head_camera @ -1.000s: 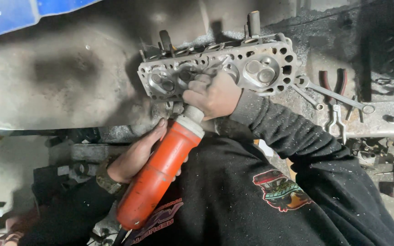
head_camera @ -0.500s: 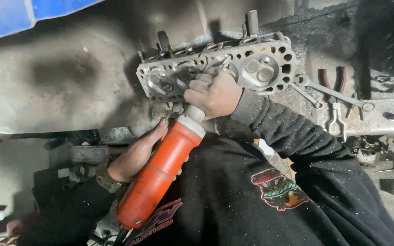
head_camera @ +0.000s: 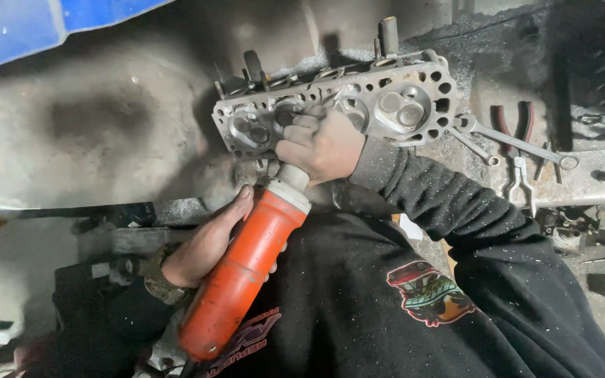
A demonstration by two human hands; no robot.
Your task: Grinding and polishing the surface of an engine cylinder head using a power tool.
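A grey metal cylinder head (head_camera: 400, 105) lies on the dirty workbench (head_camera: 106, 140), its combustion chambers facing me. My right hand (head_camera: 320, 143) is closed around the grey nose of an orange power grinder (head_camera: 243, 276), pressing its tip against a chamber near the head's middle. The tip itself is hidden behind my fingers. My left hand (head_camera: 208, 241) wraps the grinder's orange body from the left, below the bench edge. The tool slants from lower left up to the head.
Red-handled pliers (head_camera: 509, 129), a spanner (head_camera: 519, 147) and other small tools lie on the bench right of the head. A blue sheet (head_camera: 36, 28) covers the far left corner. Metal clutter sits at the right edge (head_camera: 596, 238).
The view has shifted slightly; both hands keep the same grip on the grinder, with its tip staying at the same chamber.
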